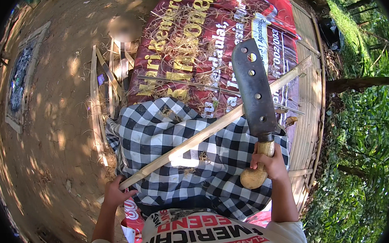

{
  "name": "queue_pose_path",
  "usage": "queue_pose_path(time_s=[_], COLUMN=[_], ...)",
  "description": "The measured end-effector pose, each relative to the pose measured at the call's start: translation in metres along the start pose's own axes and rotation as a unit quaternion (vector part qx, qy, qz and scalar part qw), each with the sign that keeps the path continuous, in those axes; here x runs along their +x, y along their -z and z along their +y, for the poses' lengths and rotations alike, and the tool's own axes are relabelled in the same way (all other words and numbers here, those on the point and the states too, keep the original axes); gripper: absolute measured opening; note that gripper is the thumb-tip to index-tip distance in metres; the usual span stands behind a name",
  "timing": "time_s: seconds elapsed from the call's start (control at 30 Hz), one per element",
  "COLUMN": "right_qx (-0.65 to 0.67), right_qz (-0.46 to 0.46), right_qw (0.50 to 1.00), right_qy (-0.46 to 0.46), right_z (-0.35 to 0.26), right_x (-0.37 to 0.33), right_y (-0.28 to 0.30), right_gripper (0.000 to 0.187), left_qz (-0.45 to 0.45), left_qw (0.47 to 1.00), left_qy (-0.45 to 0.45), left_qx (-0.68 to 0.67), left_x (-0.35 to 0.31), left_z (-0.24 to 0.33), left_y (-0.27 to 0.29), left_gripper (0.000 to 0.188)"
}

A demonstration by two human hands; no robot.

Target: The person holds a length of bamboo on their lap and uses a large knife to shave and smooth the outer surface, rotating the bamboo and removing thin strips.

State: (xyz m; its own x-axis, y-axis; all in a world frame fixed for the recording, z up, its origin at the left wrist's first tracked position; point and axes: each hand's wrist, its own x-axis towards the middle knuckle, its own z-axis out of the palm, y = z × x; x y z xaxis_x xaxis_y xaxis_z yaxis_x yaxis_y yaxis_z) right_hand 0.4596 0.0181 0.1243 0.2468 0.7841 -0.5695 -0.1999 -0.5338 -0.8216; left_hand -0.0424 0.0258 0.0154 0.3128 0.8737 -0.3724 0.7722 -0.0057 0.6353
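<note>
My left hand (116,192) is closed round the near end of a long, pale strip of split bamboo (185,147). The strip slants up to the right across my lap, and its far part passes behind the blade. In my right hand (272,163) is a cleaver (252,89), gripped by its wooden handle with a rounded knob at the end. Its broad dark blade points away from me, upright in view, with several round holes along it. A black and white checked cloth (164,137) covers my legs under both.
A dark red printed banner (171,55) strewn with curly shavings lies ahead on a bamboo platform (310,108). Loose bamboo strips (96,106) stand at its left edge. Brown earth ground (63,132) spreads left, with a framed patch (24,73) on it. Green plants (368,176) grow at right.
</note>
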Motion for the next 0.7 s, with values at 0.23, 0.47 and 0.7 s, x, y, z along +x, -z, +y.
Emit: queue_pose_path(time_s=[0.23,0.47,0.7], right_qx=[0.054,0.045,0.044], right_qz=[0.041,0.018,-0.012], right_qw=[0.998,0.998,0.997], right_qy=[0.000,0.039,0.057], right_z=[0.016,0.010,0.012], right_x=[0.000,-0.010,-0.022], right_y=[-0.001,-0.001,0.001], right_gripper=[0.028,0.018,0.017], left_qz=[-0.042,-0.061,-0.169], left_qw=[0.997,0.996,0.973], left_qy=[0.060,0.056,0.151], left_qx=[-0.026,-0.027,0.032], left_x=[-0.010,-0.026,-0.094], left_z=[0.019,0.032,0.038], left_y=[0.001,0.016,0.051], left_gripper=[0.032,0.019,0.019])
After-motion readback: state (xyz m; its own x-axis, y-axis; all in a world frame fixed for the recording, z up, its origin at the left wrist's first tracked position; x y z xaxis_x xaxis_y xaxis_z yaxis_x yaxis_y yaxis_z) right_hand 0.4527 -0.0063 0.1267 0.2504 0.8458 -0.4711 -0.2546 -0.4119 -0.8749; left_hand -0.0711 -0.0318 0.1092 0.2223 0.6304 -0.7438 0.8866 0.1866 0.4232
